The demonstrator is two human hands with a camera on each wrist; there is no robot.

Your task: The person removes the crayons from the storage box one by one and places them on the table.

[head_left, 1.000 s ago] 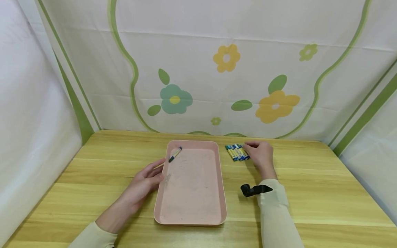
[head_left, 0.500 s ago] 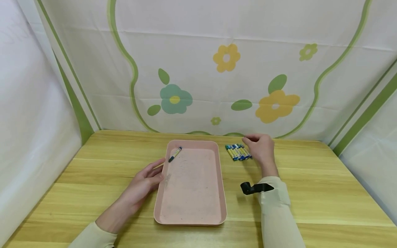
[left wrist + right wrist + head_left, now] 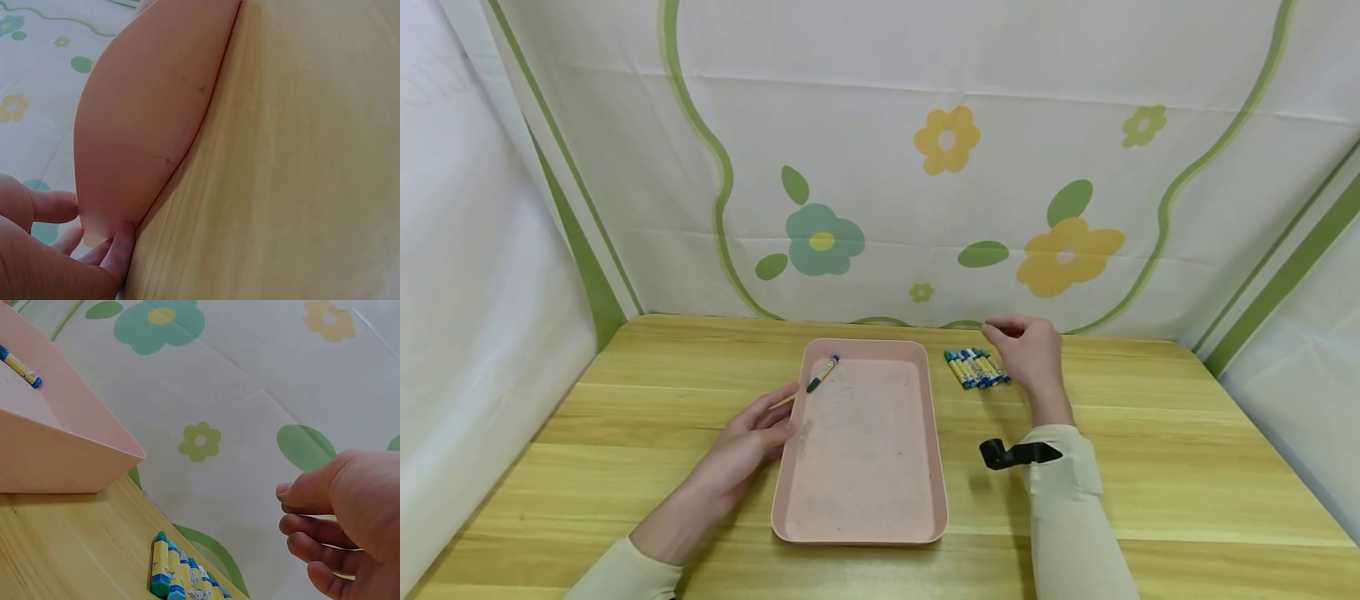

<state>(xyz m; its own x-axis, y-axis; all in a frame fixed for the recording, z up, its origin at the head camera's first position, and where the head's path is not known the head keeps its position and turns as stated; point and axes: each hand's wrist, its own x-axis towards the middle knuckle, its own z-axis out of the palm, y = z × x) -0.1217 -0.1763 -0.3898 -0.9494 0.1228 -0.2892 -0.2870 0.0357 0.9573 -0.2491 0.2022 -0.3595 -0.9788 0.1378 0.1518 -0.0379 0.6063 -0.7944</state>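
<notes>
A pink tray [image 3: 865, 458] lies on the table with one dark-tipped crayon [image 3: 823, 373] in its far left corner. Along its left wall rests my left hand [image 3: 747, 442], fingers relaxed and touching the outside and rim. In the left wrist view the fingertips meet the wall near the table. Several crayons [image 3: 976, 368] with yellow wrappers lie side by side to the right of the tray. My right hand [image 3: 1032, 354] hovers just above and right of that row, fingers loosely curled. Nothing shows between its fingers in the right wrist view [image 3: 356, 519].
The wooden table [image 3: 1150, 467] runs back to a white curtain [image 3: 880, 167] printed with flowers. White fabric [image 3: 490, 250] also hangs at both sides. A black wrist camera mount [image 3: 1018, 455] sticks out leftward from the right sleeve.
My right hand has come off the right end of the crayon row and risen slightly away, uncovering the last crayons. The left hand and tray have stayed put.
</notes>
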